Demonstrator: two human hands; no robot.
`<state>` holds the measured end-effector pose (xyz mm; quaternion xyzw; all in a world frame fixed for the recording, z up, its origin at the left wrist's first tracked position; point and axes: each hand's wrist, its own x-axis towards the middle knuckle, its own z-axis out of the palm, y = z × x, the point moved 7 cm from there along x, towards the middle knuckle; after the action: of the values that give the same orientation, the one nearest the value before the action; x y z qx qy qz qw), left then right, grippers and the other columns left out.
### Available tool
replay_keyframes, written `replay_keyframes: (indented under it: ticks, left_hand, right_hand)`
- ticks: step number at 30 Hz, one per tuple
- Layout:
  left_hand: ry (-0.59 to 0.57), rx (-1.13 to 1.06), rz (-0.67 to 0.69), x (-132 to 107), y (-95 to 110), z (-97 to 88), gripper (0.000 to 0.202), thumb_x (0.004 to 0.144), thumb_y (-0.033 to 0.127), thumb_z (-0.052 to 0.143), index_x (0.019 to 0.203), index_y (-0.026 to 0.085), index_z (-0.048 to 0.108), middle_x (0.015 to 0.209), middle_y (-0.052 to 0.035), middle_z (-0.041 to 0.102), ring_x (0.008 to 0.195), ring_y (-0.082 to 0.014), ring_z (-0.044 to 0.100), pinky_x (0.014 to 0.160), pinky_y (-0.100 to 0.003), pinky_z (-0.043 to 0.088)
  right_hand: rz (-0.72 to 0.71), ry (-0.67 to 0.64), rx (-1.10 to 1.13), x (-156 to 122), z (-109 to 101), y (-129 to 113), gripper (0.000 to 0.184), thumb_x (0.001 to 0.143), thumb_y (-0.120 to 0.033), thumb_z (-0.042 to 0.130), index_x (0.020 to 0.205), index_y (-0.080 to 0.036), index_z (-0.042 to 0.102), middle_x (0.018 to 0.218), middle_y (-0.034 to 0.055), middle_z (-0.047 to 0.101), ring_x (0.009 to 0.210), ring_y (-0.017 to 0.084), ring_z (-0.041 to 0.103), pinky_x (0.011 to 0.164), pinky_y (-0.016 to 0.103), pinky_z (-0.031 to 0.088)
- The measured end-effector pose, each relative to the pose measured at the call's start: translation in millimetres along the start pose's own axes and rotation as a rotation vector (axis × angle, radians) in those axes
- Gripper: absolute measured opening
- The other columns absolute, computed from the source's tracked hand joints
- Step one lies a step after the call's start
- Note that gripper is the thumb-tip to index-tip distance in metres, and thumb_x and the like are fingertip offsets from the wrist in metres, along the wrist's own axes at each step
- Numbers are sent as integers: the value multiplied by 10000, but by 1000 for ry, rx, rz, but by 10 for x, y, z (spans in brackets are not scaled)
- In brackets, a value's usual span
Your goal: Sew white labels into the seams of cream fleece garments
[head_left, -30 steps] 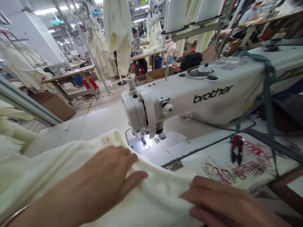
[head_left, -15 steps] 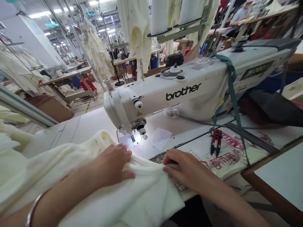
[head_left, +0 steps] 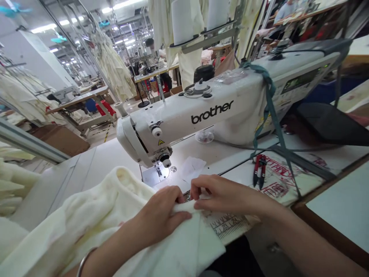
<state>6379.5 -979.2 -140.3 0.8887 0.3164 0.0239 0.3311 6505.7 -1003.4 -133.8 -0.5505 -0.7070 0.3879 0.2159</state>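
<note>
A cream-coloured garment (head_left: 95, 207) lies bunched over the front of the sewing table, its ribbed neckline curving up near the needle. My left hand (head_left: 164, 211) pinches the folded edge of the cloth between thumb and fingers. Close beside it on the right, my right hand (head_left: 207, 194) grips the same edge, thumb below and fingers curled above. Behind both hands stands a white Brother sewing machine (head_left: 178, 119). Its lit needle plate (head_left: 157, 174) has no cloth under the presser foot.
Red-handled thread snips (head_left: 260, 171) lie on the right of the table, near a green cloth strip (head_left: 272, 100) hanging from the machine. A scrap of white paper (head_left: 193, 168) and a clear bobbin dish (head_left: 204, 136) sit by the arm. Printed ruler markings (head_left: 227, 225) run along the front edge.
My left hand has slid right along the edge, close to my right hand, drawing the garment with it. The neckline opening now shows wider. The view has shifted slightly.
</note>
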Motion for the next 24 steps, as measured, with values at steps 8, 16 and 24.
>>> replay_keyframes:
  ticks: [8,16,24]
  left_hand:
    - [-68,-165,-102,-2,-11,-157,298,829,459,566,980,205,600,930,-15,635,856,-181,554,727,-273,399]
    - [5,-227,-183,1,-43,-128,211,813,362,536,803,169,620,732,5,614,697,-139,520,639,-241,368]
    - [135,-209,-210,-96,-257,-164,192,805,336,511,745,181,608,666,18,584,648,-129,507,622,-236,357]
  right_hand:
    - [-15,-248,180,206,-4,-88,96,735,-111,612,746,-167,534,595,-76,528,551,68,491,468,166,334]
    - [-15,-165,47,196,-65,-124,109,685,-117,639,764,-172,586,680,-44,557,622,94,488,521,197,327]
    - [137,-229,280,304,173,14,113,744,-276,583,774,-167,591,675,-9,622,606,119,575,543,209,419]
